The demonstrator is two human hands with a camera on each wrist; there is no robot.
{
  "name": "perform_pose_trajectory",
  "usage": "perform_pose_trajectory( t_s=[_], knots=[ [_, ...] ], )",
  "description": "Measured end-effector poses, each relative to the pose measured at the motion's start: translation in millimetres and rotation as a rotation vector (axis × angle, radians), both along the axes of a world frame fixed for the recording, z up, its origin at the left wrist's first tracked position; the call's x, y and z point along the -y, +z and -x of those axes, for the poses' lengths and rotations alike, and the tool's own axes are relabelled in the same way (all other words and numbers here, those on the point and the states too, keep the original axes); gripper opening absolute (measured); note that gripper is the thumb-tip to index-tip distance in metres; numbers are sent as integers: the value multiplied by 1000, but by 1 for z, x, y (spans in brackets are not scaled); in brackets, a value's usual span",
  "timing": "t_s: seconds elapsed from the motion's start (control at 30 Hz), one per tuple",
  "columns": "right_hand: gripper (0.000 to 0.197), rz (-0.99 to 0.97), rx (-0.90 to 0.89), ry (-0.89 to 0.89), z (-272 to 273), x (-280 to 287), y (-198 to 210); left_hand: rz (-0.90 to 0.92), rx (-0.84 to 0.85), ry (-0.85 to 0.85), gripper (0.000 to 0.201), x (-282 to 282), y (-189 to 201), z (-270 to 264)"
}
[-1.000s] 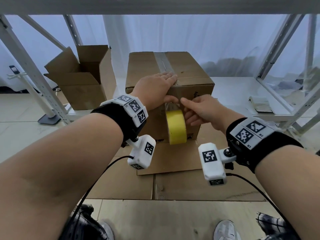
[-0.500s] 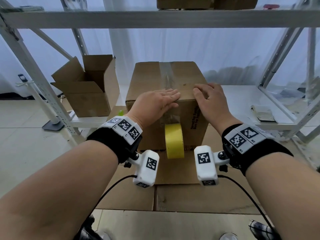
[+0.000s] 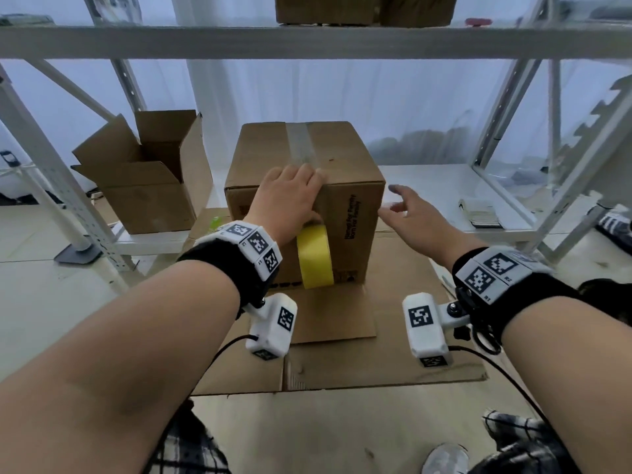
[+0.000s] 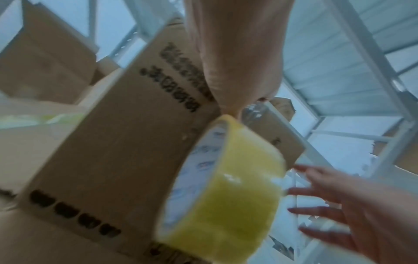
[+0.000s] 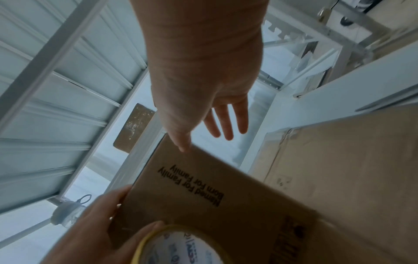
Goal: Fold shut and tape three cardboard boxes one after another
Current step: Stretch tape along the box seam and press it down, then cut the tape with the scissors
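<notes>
Taped box point(image 3: 304, 186) stands closed on flattened cardboard point(image 3: 342, 364) on the floor. Left hand point(image 3: 287, 200) lies over the box's near top edge, fingers flat on the tape strip, thumb on the front face above the hanging yellow roll point(image 3: 314, 256). Right hand point(image 3: 415, 218) hovers just right of the box, fingers spread, holding nothing. An open box point(image 3: 147, 176) sits left of it.
</notes>
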State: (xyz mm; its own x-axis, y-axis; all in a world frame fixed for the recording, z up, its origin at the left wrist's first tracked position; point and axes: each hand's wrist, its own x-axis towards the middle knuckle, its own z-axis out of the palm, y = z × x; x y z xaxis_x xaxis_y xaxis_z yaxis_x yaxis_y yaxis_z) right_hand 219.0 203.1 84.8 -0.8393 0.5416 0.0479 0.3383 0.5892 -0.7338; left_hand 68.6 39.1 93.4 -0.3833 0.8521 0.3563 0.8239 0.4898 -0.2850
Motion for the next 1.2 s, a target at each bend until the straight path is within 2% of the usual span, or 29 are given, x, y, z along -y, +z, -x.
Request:
perform_pose_trajectory(
  t_s=[0.07,0.17,0.27,0.43,0.67,0.77,0.8,0.9,0.93,1.0,1.03,1.1,1.2],
  knots=[
    [54,-61,147,-13,-19,-8,-9,28,-11,27,62,-9,9,-9],
    [54,-86,302,-44,-46,-24,-20,-26,39,59,42,-23,18,-28],
    [50,-101,359,-111,-67,-39,-25,-60,58,-2,42,-37,13,-50],
    [46,-164,491,-146,-96,-62,-39,10,57,-179,41,-74,-12,-88],
    [33,-272,685,-149,-117,-81,-86,179,211,-163,37,-110,-62,-98],
    [18,-304,775,-153,-125,-92,-103,242,293,-128,36,-117,-83,-99],
    [17,-316,792,-158,-128,-94,-107,262,324,-116,36,-119,-89,-100],
    [30,-317,793,-158,-127,-94,-119,314,400,-79,36,-124,-99,-103],
    [27,-300,781,-158,-126,-92,-124,324,424,-72,36,-126,-102,-105],
    [8,-280,761,-182,-124,-89,-131,329,454,-69,36,-128,-105,-107],
    [8,-279,755,-215,-122,-88,-137,330,467,-70,36,-128,-107,-107],
    [24,-283,757,-285,-121,-86,-143,319,488,-73,36,-128,-110,-107],
    [31,-313,766,-288,-117,-86,-145,317,525,-70,36,-125,-113,-106]
  ],
)
